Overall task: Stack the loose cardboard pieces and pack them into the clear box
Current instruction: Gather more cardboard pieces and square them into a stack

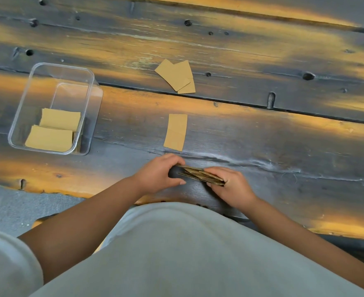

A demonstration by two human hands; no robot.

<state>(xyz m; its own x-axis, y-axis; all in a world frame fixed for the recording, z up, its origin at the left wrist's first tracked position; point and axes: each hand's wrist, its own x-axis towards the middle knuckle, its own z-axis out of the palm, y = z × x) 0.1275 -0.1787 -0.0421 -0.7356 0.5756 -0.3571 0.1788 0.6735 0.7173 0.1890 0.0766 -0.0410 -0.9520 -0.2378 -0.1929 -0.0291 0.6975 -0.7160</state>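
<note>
clear box [24, 99] on bench [262, 142], left of you; two cardboard stacks [50, 133] flat in its near end. your left hand [157, 174] and right hand [230, 187] grip cardboard bundle [200, 175] by its ends, edge-on, long axis left-right. single piece [175, 132] beyond, lengthwise away from you.

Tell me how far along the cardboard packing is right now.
Partly done. The clear box already holds two piles of cardboard pieces. In hand: the left hand and right hand hold an uneven stack between them. Left: a single piece and a few overlapping pieces lie loose on the wooden table, and the held stack is not yet in the box.
</note>
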